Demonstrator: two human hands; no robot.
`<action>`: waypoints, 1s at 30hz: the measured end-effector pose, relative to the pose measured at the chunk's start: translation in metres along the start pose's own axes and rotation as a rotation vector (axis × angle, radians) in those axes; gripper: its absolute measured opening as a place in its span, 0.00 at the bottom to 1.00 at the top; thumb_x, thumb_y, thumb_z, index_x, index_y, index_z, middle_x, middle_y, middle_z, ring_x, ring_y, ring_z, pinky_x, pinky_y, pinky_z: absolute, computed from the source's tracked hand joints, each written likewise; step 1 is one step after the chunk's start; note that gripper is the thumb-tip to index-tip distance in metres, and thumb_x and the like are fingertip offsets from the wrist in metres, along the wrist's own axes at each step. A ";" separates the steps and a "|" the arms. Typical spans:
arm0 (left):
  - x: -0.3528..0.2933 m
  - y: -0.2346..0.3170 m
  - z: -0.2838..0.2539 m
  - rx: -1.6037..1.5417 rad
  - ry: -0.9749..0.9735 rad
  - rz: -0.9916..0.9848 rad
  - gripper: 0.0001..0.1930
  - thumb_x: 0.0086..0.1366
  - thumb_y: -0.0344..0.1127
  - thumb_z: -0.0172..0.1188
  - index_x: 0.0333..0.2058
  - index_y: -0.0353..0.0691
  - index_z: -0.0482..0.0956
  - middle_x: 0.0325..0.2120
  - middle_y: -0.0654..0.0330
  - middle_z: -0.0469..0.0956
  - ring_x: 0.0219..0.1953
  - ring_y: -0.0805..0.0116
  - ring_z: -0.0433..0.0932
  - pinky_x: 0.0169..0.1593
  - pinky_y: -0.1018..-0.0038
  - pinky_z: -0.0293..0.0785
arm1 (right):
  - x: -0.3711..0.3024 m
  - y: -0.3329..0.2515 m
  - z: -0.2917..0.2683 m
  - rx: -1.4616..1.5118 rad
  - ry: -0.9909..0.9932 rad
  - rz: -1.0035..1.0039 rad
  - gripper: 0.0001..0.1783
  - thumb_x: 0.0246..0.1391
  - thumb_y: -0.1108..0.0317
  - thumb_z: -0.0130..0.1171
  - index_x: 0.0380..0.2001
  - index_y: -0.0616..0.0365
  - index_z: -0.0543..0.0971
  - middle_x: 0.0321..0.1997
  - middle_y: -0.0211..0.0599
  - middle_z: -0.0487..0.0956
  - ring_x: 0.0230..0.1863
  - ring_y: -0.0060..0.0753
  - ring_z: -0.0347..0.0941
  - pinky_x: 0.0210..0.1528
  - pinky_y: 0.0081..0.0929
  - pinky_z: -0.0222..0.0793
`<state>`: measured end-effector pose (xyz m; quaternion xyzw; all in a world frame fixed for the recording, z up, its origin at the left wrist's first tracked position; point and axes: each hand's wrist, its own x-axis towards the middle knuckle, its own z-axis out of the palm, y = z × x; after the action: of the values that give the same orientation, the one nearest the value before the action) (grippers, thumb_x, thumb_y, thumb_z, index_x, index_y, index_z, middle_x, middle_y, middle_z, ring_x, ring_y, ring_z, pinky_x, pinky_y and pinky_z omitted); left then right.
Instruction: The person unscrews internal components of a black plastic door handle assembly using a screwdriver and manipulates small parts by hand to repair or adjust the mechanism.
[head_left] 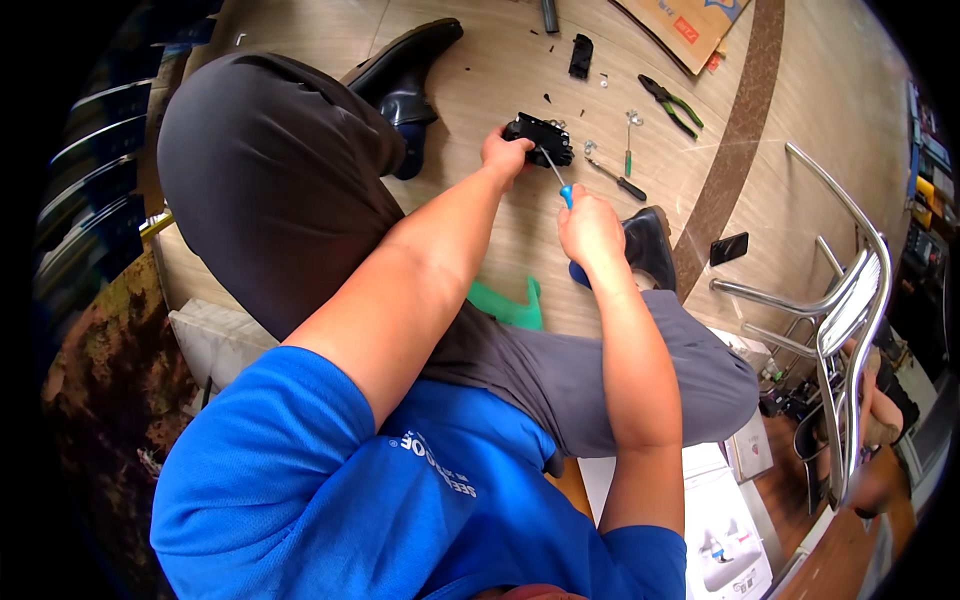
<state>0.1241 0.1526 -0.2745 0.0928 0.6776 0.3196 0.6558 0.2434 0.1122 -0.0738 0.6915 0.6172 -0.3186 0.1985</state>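
Holding the black unit: left hand at its 8 o'clock edge, thumb laid over it; the other fingers are mostly hidden, so their spacing cannot be told.
Unit position: just above the tiled floor, between two black boots, the left boot at its 10 o'clock, the right boot between 4 and 5.
Blue screwdriver: right hand, fingers curled together around the handle; shaft points to 11 o'clock, tip at the unit, exact seating not discernible.
Loose tools, from unit: green-handled pliers between 2 and 3 o'clock; green-handled screwdriver near 3; black-handled screwdriver at 4.
Black piece: on the floor, 1 o'clock.
Phone: on the floor, 4 o'clock, farther out.
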 end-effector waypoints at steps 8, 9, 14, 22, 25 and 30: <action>0.001 -0.003 0.001 -0.019 -0.010 0.020 0.24 0.58 0.24 0.63 0.54 0.35 0.70 0.41 0.54 0.79 0.35 0.61 0.83 0.35 0.63 0.85 | 0.014 0.006 0.006 -0.021 0.001 -0.054 0.15 0.58 0.65 0.53 0.44 0.63 0.76 0.38 0.58 0.83 0.44 0.58 0.81 0.47 0.49 0.77; 0.002 -0.004 0.000 -0.019 -0.010 0.021 0.24 0.58 0.24 0.63 0.54 0.35 0.70 0.41 0.54 0.79 0.35 0.61 0.83 0.35 0.63 0.85 | 0.015 0.006 0.006 -0.022 -0.004 -0.060 0.15 0.58 0.65 0.53 0.44 0.63 0.76 0.38 0.58 0.83 0.44 0.58 0.81 0.47 0.49 0.77; 0.002 -0.004 0.000 -0.029 -0.017 0.016 0.25 0.58 0.23 0.63 0.55 0.35 0.70 0.41 0.54 0.79 0.35 0.61 0.83 0.35 0.63 0.86 | 0.022 0.010 0.008 -0.035 0.010 -0.105 0.16 0.58 0.64 0.54 0.45 0.63 0.75 0.38 0.59 0.82 0.43 0.59 0.81 0.46 0.49 0.77; 0.003 -0.001 -0.003 0.018 -0.044 0.007 0.30 0.58 0.23 0.63 0.60 0.37 0.67 0.42 0.53 0.79 0.36 0.62 0.82 0.35 0.63 0.85 | 0.021 0.001 0.022 -0.026 0.007 -0.060 0.18 0.57 0.64 0.55 0.45 0.67 0.74 0.36 0.61 0.82 0.40 0.60 0.81 0.45 0.49 0.77; 0.002 -0.004 -0.005 0.026 -0.039 0.020 0.30 0.58 0.24 0.63 0.60 0.37 0.67 0.42 0.54 0.79 0.36 0.62 0.82 0.35 0.63 0.85 | 0.020 0.000 0.028 0.181 0.025 -0.073 0.18 0.56 0.65 0.55 0.43 0.69 0.75 0.35 0.63 0.81 0.40 0.62 0.80 0.46 0.50 0.76; -0.001 -0.004 -0.004 0.045 -0.045 0.042 0.30 0.58 0.26 0.63 0.60 0.38 0.66 0.42 0.55 0.79 0.36 0.62 0.82 0.36 0.63 0.85 | 0.027 0.003 0.044 0.464 0.067 -0.003 0.16 0.55 0.66 0.55 0.38 0.70 0.78 0.33 0.64 0.81 0.40 0.62 0.80 0.45 0.48 0.75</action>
<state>0.1216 0.1474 -0.2762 0.1287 0.6676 0.3161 0.6617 0.2384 0.1025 -0.1240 0.7277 0.5350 -0.4289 0.0131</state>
